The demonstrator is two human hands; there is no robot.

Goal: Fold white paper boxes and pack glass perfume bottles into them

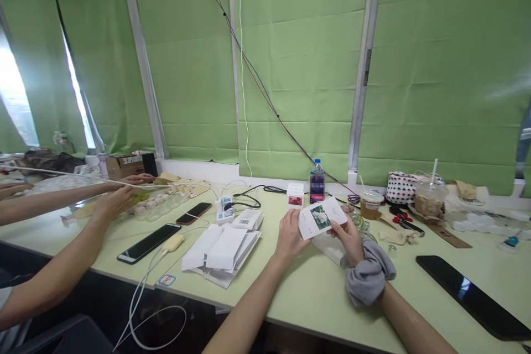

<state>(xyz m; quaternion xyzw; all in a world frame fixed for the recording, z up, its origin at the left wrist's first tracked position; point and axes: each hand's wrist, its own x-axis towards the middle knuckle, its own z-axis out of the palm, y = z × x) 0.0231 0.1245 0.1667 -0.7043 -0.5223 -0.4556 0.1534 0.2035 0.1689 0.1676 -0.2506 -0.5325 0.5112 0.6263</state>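
Note:
A small white box (309, 222) with a picture of white flowers on its face is held up, tilted, above the table in front of me. My left hand (289, 235) grips its left end. My right hand (349, 239), with a grey scrunchie (367, 276) on the wrist, has its fingers closed around the right end. Below the hands lies another white box (329, 246), partly hidden by them. Glass jars (367, 232) stand behind my right hand, partly covered. Left of my hands is a pile of flattened white boxes (224, 249).
Behind the hands stand a white box with pink flowers (295, 194) and a bottle (317, 182). A power adapter (225, 209) and phones (149, 242) lie left; iced drinks (429, 199) and a black phone (468, 293) are right. A co-worker's hands (114, 202) reach over trays at left.

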